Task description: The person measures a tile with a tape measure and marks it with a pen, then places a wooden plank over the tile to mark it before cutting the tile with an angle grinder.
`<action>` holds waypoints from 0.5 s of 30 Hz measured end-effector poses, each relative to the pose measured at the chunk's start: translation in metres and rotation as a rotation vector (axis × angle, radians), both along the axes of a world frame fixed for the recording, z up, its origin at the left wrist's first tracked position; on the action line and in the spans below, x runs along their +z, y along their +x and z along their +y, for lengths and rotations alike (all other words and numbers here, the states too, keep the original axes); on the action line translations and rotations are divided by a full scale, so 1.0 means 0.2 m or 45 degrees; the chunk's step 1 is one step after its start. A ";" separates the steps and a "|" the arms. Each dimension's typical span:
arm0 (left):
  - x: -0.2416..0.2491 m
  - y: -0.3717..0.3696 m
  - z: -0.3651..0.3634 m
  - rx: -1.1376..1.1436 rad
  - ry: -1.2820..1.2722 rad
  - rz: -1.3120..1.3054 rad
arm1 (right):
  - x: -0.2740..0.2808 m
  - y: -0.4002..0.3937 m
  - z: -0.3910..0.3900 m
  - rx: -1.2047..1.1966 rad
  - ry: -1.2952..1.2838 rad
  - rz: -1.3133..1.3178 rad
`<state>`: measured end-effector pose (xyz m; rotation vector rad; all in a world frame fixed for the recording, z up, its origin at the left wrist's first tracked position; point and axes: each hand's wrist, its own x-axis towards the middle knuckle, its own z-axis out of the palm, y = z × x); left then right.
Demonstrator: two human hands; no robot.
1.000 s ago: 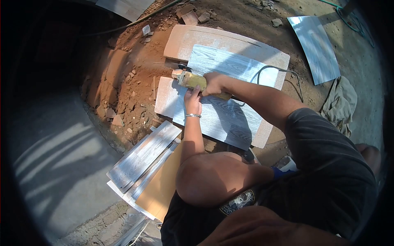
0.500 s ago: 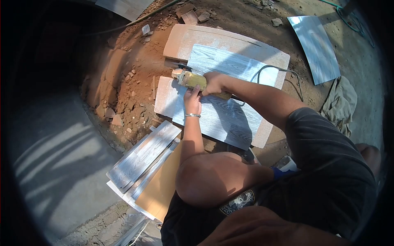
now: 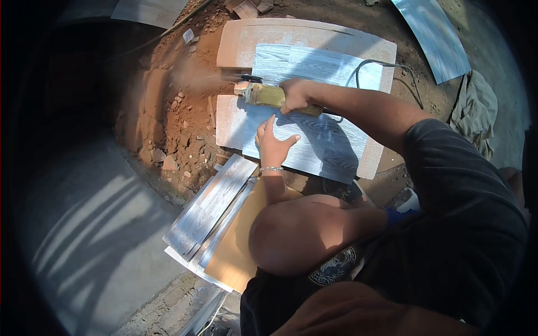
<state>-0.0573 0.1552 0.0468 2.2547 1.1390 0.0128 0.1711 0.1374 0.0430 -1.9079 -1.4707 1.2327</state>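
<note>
My right hand is wrapped around the body of a yellow angle grinder. Its dark disc is at the left edge of a grey wood-patterned tile, and a haze of dust streams off to the left. My left hand, with a bracelet at the wrist, is open over the tile just below the grinder, its thumb and fingers spread. Beneath the tile lie pale slabs, with a gap between them at the left. The grinder's dark cord loops to the right.
A stack of cut tiles lies beside my knee on an orange-tan board. Reddish soil with rubble spreads to the left. Another tile and a crumpled cloth lie at the right.
My left hand has let go of the grinder and moved down onto the tile, fingers now spread. The right hand still holds the grinder by the disc's line. The view has shifted slightly.
</note>
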 end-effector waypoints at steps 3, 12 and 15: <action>0.05 -0.01 -0.15 -0.195 0.093 0.439 | -0.03 -0.01 0.00 -0.026 0.003 -0.056; 0.08 0.09 -0.20 -0.191 0.037 0.653 | -0.07 0.01 -0.03 -0.030 0.005 -0.045; 0.07 0.09 -0.20 -0.191 0.037 0.654 | -0.04 0.01 -0.08 -0.044 -0.009 -0.030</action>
